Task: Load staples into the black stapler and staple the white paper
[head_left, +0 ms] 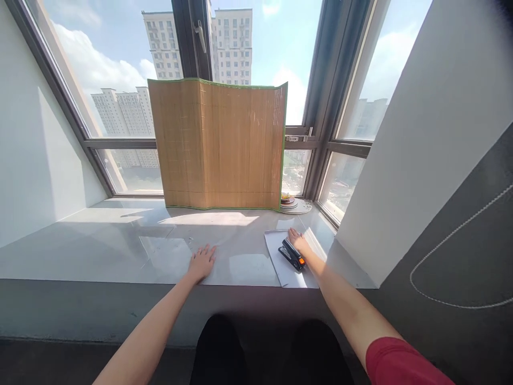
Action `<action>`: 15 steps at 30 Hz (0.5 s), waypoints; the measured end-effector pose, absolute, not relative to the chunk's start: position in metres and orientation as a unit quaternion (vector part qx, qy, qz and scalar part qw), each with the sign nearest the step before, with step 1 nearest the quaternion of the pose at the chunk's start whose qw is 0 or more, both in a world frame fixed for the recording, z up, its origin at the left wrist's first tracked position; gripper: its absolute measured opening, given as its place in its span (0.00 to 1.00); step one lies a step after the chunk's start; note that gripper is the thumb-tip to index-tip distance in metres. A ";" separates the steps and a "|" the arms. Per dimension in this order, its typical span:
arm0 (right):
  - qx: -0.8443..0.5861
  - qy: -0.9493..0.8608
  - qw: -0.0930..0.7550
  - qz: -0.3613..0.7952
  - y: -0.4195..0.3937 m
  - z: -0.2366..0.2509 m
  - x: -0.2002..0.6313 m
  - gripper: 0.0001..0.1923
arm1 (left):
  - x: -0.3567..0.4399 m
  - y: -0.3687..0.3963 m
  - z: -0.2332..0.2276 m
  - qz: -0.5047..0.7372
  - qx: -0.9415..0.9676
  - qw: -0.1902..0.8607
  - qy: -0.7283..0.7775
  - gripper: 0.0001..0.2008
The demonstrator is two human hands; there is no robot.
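My left hand point(201, 262) lies flat on the glossy grey windowsill point(120, 246), palm down, fingers spread, holding nothing. My right hand point(300, 243) reaches onto a stack of white paper sheets point(280, 264) at the right of the sill. It rests against a black stapler with an orange end point(292, 254) that lies on the paper. The fingers touch the stapler's far side; whether they grip it I cannot tell.
A bamboo mat with green edging point(220, 144) stands upright against the window at the back of the sill. A small round dish stack point(294, 204) sits at its right foot. A white wall point(420, 133) closes the right side.
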State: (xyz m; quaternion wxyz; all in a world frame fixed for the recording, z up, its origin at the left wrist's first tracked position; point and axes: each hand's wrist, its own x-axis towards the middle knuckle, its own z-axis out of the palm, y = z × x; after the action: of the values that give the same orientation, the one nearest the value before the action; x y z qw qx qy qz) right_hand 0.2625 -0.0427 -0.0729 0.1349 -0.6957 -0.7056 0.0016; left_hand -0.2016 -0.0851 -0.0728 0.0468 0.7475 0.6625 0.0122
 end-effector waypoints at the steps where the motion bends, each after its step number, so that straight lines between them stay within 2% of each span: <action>1: -0.700 -0.703 0.128 0.010 -0.041 -0.072 0.259 0.28 | -0.211 -0.084 -0.073 0.005 0.751 0.038 0.660 0.32; 7: -0.712 -0.693 0.100 0.059 -0.023 -0.064 0.206 0.30 | -0.244 -0.078 -0.084 0.016 0.719 0.047 0.693 0.34; 15: -0.628 -0.764 0.099 0.106 -0.002 -0.064 0.064 0.31 | -0.239 -0.078 -0.083 0.026 0.719 0.056 0.692 0.33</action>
State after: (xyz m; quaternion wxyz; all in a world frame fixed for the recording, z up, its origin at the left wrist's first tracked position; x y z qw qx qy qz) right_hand 0.0638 -0.0024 -0.0640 0.0988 -0.6283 -0.7644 0.1061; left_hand -0.2391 -0.0783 -0.0831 0.0563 0.7188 0.6924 0.0261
